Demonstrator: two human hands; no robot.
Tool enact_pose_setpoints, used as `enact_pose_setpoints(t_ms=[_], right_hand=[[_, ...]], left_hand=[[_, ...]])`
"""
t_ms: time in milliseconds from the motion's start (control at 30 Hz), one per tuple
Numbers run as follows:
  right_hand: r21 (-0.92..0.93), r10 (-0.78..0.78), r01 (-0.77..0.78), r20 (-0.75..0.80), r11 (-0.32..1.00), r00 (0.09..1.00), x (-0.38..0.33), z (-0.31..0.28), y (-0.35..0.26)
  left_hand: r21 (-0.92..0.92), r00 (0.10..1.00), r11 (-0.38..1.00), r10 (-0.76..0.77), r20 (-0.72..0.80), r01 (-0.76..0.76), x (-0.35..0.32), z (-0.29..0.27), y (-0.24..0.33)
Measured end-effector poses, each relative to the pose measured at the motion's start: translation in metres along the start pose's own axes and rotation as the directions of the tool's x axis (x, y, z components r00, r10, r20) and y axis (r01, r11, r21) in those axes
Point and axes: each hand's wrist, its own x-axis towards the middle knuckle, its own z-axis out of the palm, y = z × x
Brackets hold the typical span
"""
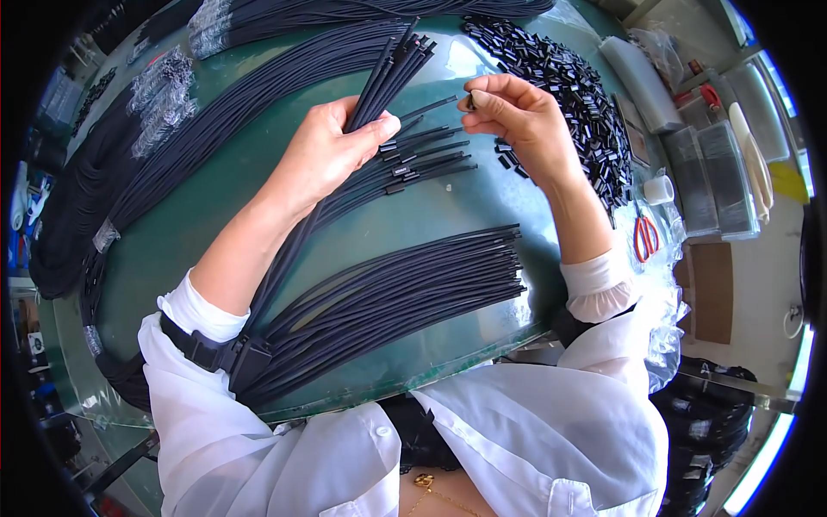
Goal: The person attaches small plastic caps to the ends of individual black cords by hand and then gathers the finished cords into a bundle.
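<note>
My left hand [327,151] is closed round a bundle of thin black cords [389,79], whose ends stick up past the thumb. Just right of it my right hand [530,121] pinches a small dark piece [471,102] between thumb and fingertips; its kind is mostly hidden by the fingers. Between and below the hands, several loose cords [439,153] point right, and some carry short black sleeves [398,171]. One cord's tip lies close to the right fingertips. Behind the right hand spreads a large pile of short, shiny black sleeves [564,73].
A row of black cords [405,280] lies along the green table's [245,172] near side. Long cord bundles [164,164] curve round the left and far sides, some wrapped in clear plastic. At the right are red-handled scissors [644,237], a white roll [659,189] and clear bins [706,181].
</note>
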Motion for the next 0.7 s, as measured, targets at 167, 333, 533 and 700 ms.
enact_pose_setpoints(t_ms=[167,333,533,700], right_hand=[[0.160,0.061,-0.045,-0.093,0.986,0.994,-0.0085,0.0138,-0.0055],[0.261,0.098,-0.071,-0.092,0.963,0.991,-0.0078,0.0133,-0.0018],[0.257,0.071,-0.045,-0.095,0.965,0.993,-0.0099,0.0134,-0.0039],[0.088,0.048,-0.044,-0.042,0.995,0.998,-0.0114,0.0062,-0.0060]], left_hand=[[0.023,0.999,0.999,0.027,-0.018,-0.027,-0.0021,0.0053,-0.0009],[0.062,0.994,0.993,0.107,-0.029,-0.105,-0.0034,0.0058,-0.0026],[0.109,0.993,0.988,0.111,-0.046,-0.106,-0.0046,0.0056,-0.0028],[0.226,0.974,0.949,0.226,-0.004,-0.219,-0.0047,0.0060,-0.0024]])
